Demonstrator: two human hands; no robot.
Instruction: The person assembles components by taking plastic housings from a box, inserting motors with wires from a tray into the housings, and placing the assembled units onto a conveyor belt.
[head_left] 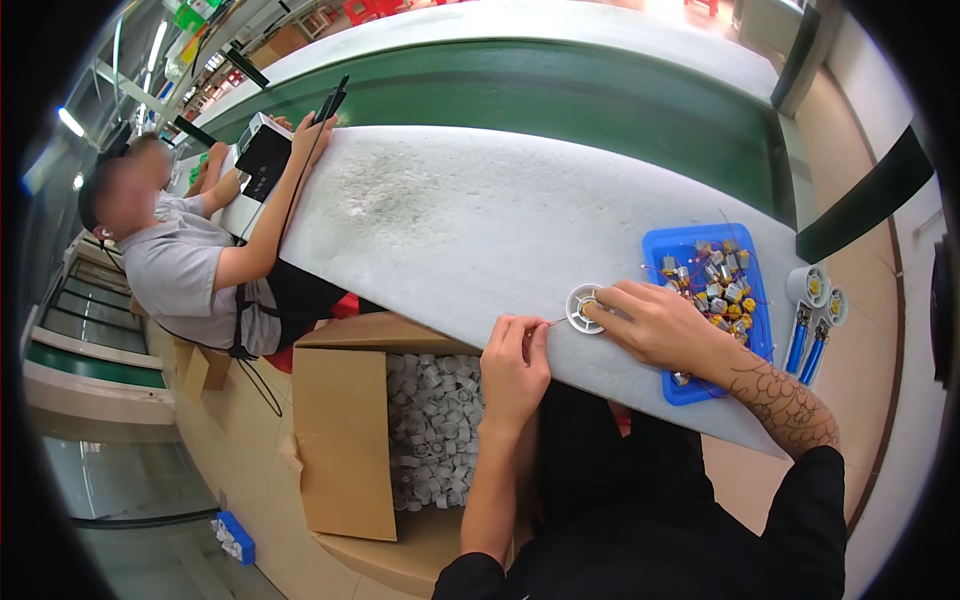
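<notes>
Right hand (655, 325) pins a white round plastic housing (584, 308) on the white foam bench pad (480, 220), fingers closed on its rim. Left hand (515, 365) pinches a thin red wire (556, 321) leading to the housing. Judged mid-assembly: one unit in hand, many small motors left in the blue tray (660, 250) right of the housing. Cardboard box (340, 440) of white parts sits below the housing; nothing obstructs.

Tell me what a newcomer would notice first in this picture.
First, the two hands at the near edge of the white worktable: the right hand holds a small white round housing, and the left hand pinches a thin red wire leading from it. Next, the blue tray of small motors at the right, and the open cardboard box of white parts below.
</notes>
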